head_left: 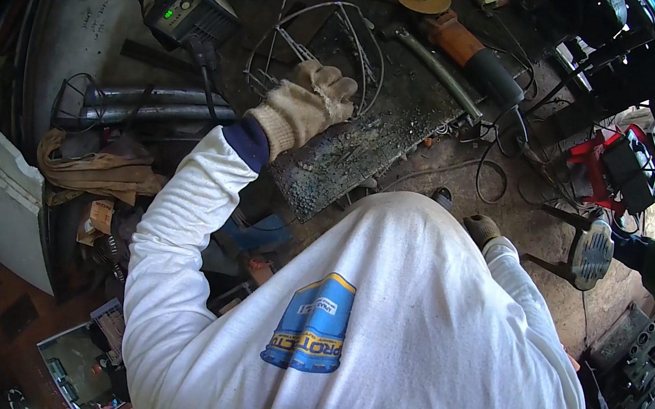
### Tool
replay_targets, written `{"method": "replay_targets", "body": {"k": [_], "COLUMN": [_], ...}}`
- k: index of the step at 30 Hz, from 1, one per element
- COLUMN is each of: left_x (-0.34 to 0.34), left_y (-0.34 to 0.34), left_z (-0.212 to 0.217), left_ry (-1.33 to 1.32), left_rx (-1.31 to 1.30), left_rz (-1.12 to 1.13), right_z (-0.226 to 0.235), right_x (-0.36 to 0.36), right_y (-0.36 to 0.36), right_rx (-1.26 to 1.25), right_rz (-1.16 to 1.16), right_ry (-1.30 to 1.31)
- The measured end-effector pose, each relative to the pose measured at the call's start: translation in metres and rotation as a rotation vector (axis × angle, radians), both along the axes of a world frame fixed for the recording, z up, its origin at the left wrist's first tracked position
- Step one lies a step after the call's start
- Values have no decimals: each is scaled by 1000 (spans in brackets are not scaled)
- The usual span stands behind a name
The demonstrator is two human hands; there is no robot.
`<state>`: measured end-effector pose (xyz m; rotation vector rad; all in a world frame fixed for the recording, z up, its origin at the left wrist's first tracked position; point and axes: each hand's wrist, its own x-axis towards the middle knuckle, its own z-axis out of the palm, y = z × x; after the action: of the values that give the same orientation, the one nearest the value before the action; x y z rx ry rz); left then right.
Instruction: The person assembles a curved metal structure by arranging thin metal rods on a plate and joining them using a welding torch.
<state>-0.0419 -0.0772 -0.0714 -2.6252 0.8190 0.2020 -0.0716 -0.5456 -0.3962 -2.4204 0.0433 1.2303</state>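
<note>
Left hand (pixel 317 99): I had its gloved fingers curled closed on the near side of the wire frame (pixel 304 50). Right hand (pixel 481 227): I had it gloved, at the right, well apart from the frame; I could not tell whether its fingers were open or closed.

The frame lay over the left part of the dark plate (pixel 410 96). Its outline was rounded, and several straight rods met or crossed within it. I judged the basic shape formed and the work to be partway along. I could not verify the joints at this distance, nor determine which remained to be made.

Grit (pixel 305 187) covered the plate's near end. A bar (pixel 440 73) lay along its right side. Farther right lay the grinder (pixel 465 46), disc fitted, not in either hand. At the far left stood the welder (pixel 188 7), display lit; I inferred that it was powered. Tubes (pixel 148 98) lay nearer, left of the forearm.
</note>
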Motion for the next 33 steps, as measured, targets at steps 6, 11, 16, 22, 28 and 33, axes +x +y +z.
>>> {"method": "replay_targets", "body": {"k": [6,11,16,22,28,33], "left_x": [-16,-22,-26,-35,5,25], "left_y": [-2,-2,-1,3,61,106], "left_z": [-11,-23,-30,-5,19,-7], "left_ry": [-335,-330,-353,-345,-665,-391], "left_rx": [-245,-260,-237,-546,-959,-802], "left_rz": [-69,-15,12,-60,337,811], "right_z": [-1,62,175,289,298,298], "right_x": [7,26,50,54,63,65], "right_y": [3,36,87,172,241,267], "right_rx": [13,118,354,676,466,330], "right_rz": [33,143,386,303,361,406], "right_ry": [-19,-157,-296,-432,-409,-427]}}
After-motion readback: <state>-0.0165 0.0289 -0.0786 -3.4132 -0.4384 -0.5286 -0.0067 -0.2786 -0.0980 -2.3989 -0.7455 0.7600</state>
